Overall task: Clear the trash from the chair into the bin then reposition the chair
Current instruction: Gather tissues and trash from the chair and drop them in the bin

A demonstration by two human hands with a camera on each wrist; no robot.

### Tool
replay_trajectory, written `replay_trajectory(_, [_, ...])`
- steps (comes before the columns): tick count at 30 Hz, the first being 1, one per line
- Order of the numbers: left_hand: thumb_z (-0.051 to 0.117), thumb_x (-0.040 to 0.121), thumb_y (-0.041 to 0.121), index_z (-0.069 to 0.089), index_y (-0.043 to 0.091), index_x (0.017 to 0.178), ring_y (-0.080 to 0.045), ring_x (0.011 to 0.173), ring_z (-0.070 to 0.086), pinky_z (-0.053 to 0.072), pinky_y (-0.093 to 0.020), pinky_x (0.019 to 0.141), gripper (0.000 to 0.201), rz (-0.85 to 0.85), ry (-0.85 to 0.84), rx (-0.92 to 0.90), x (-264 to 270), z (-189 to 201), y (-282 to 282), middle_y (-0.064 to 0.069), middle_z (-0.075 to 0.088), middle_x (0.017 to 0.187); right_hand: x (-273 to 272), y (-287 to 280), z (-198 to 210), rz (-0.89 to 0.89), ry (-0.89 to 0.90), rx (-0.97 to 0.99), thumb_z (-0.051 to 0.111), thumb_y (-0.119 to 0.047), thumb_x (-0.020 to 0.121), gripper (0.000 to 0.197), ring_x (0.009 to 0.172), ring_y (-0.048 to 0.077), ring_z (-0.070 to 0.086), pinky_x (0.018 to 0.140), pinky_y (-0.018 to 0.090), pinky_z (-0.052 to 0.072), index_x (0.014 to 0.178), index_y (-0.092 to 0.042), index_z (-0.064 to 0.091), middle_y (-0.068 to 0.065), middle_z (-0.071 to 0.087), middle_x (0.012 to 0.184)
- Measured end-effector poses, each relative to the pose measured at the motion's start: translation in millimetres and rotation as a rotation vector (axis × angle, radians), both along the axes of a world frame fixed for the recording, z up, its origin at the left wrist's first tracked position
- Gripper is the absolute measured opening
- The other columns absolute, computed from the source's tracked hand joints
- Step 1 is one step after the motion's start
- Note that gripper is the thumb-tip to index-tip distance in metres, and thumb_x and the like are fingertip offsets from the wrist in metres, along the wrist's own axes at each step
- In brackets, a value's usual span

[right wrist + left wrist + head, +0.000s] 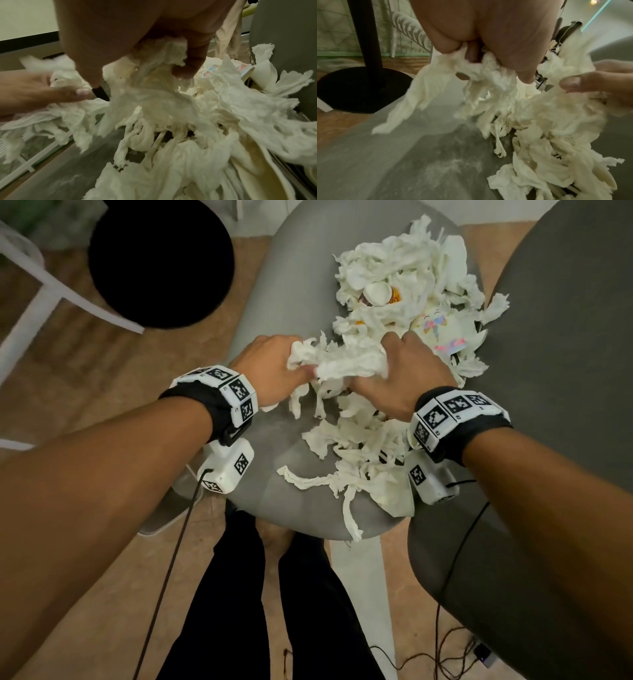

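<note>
A grey chair seat (pixel 274 467) carries a heap of torn white tissue paper (pixel 394 268) with a crumpled paper cup (pixel 376 293) and a printed paper plate (pixel 442 333) among it. My left hand (pixel 274 368) and right hand (pixel 407 368) both grip one bunch of tissue (pixel 346 361) held just above the seat. In the left wrist view my left fingers (pixel 488 56) curl into the tissue (pixel 488 73), and strips hang down. In the right wrist view the right fingers (pixel 192 63) clutch the wad (pixel 154 75). More shreds (pixel 359 470) lie on the seat's near part.
The chair's dark grey backrest (pixel 548 371) rises at the right. A black round base with a pole (pixel 161 261) stands on the wooden floor to the left, beside a white frame (pixel 41 289). Cables (pixel 445 645) trail on the floor near my legs.
</note>
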State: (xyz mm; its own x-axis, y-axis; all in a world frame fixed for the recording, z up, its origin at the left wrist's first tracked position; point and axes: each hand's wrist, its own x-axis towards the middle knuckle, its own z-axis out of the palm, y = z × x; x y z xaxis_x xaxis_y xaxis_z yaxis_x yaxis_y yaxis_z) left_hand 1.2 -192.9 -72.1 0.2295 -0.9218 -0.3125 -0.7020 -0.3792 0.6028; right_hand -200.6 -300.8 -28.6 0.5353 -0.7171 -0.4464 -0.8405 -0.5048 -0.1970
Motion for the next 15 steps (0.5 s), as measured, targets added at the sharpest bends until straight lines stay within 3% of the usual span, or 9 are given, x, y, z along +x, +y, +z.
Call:
replay_trajectory(2, [0.059,0.089,0.050,0.052,0.038,0.070,-0.010,0.066,0.060,0.042,-0.026,0.059,0.023,0.063,0.045,-0.002,-1.2,0.2,6.8,0.012,0.062,0.069,-0.2,0.2,3.6,-0.004,0.044,-0.019,0.030,-0.088,0.076,0.088,0.101,0.031,0.056,0.081,0.045,0.049,0.124,-0.017,0.048,0.009,0.051,0.117])
replay_trajectory(3, [0.059,0.090,0.051,0.051,0.038,0.072,-0.009,0.066,0.060,0.041,-0.026,0.058,0.024,0.087,0.057,-0.007,-2.9,-1.0,10.8,0.011,0.062,0.070,-0.7,-1.1,3.8,-0.006,0.037,-0.027,0.023,-0.086,0.081,0.085,0.098,0.031,0.056,0.080,0.044,0.049,0.120,-0.015,0.050,0.009,0.051,0.111])
replay_trajectory(5, [0.057,0.094,0.048,0.052,0.034,0.085,-0.017,0.073,0.063,0.047,-0.031,0.064,0.016,0.125,0.070,-0.010,-7.1,-5.6,17.0,0.004,0.066,0.081,-1.0,-3.7,2.4,-0.014,0.002,-0.032,0.022,-0.065,0.096,0.064,0.095,0.034,0.057,0.076,0.041,0.045,0.113,-0.011,0.051,0.010,0.051,0.098])
replay_trajectory(7, [0.057,0.096,0.035,0.057,0.030,0.101,-0.022,0.080,0.065,0.051,-0.033,0.072,0.007,0.147,0.070,-0.006,-11.9,-6.7,19.8,-0.001,0.069,0.092,-0.7,-4.9,-0.1,-0.024,-0.066,0.000,0.034,-0.036,0.103,0.034,0.091,0.036,0.058,0.072,0.037,0.041,0.119,-0.010,0.047,0.013,0.056,0.096])
replay_trajectory(10, [0.056,0.096,0.026,0.061,0.031,0.104,-0.025,0.084,0.067,0.050,-0.030,0.076,0.010,0.165,0.082,-0.014,-20.2,-4.3,19.0,-0.003,0.071,0.095,-2.5,-2.6,0.3,-0.053,-0.137,0.104,0.039,-0.013,0.097,0.036,0.080,0.034,0.060,0.071,0.035,0.049,0.132,-0.020,0.045,0.013,0.060,0.092])
replay_trajectory(12, [0.055,0.095,0.039,0.061,0.030,0.096,-0.023,0.076,0.067,0.048,-0.029,0.069,0.011,0.198,0.093,-0.025,-27.3,2.1,19.9,0.001,0.070,0.083,-3.1,1.2,1.1,-0.061,-0.197,0.049,0.039,-0.014,0.094,0.021,0.078,0.034,0.060,0.068,0.030,0.044,0.103,-0.015,0.059,0.013,0.060,0.081])
replay_trajectory(13, [0.053,0.093,0.050,0.062,0.028,0.092,-0.021,0.070,0.066,0.048,-0.029,0.065,0.024,0.224,0.097,-0.039,-30.8,4.4,21.0,0.002,0.069,0.075,-2.5,3.8,4.5,-0.081,-0.228,0.016,0.040,-0.018,0.093,0.018,0.075,0.033,0.057,0.064,0.029,0.038,0.084,-0.013,0.055,0.011,0.056,0.073])
replay_trajectory(14, [0.052,0.090,0.058,0.062,0.022,0.084,-0.019,0.063,0.063,0.047,-0.029,0.060,0.038,0.253,0.085,-0.045,-34.3,7.8,22.4,0.002,0.067,0.067,-1.5,6.3,8.3,-0.110,-0.275,0.015,0.041,-0.025,0.092,0.025,0.074,0.034,0.055,0.062,0.031,0.037,0.075,-0.011,0.053,0.011,0.055,0.069])
replay_trajectory(15, [0.052,0.088,0.062,0.060,0.016,0.073,-0.019,0.056,0.057,0.044,-0.029,0.055,0.049,0.274,0.063,-0.057,-37.7,11.8,23.7,0.001,0.061,0.058,-0.2,8.6,11.3,-0.141,-0.291,0.029,0.043,-0.035,0.092,0.033,0.081,0.035,0.057,0.065,0.034,0.043,0.079,-0.010,0.059,0.013,0.061,0.076])
